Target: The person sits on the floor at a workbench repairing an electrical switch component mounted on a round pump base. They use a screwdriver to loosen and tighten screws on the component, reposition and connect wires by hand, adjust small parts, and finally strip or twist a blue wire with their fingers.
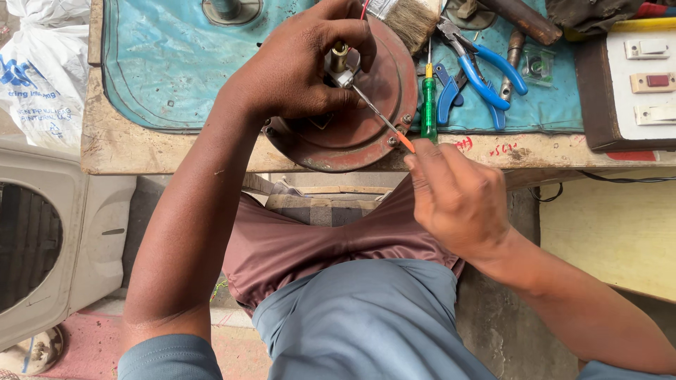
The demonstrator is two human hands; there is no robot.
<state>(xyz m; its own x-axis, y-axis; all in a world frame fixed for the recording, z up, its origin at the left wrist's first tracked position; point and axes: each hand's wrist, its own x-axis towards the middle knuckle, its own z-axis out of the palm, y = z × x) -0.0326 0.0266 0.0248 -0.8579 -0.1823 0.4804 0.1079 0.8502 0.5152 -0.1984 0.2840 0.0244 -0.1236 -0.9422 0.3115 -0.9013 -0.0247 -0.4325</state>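
Note:
A round rust-red motor housing lies at the front edge of the wooden bench, with a brass shaft standing at its middle. My left hand rests on top of the housing, fingers curled about the shaft. My right hand pinches the orange handle of a thin screwdriver, whose blade slants up-left toward the shaft's base. A red wire rises by my left fingers.
On a teal mat lie a green-handled screwdriver, blue-handled pliers and a paintbrush. A white switch panel stands at right. A white bag and a grey cooler casing are at left.

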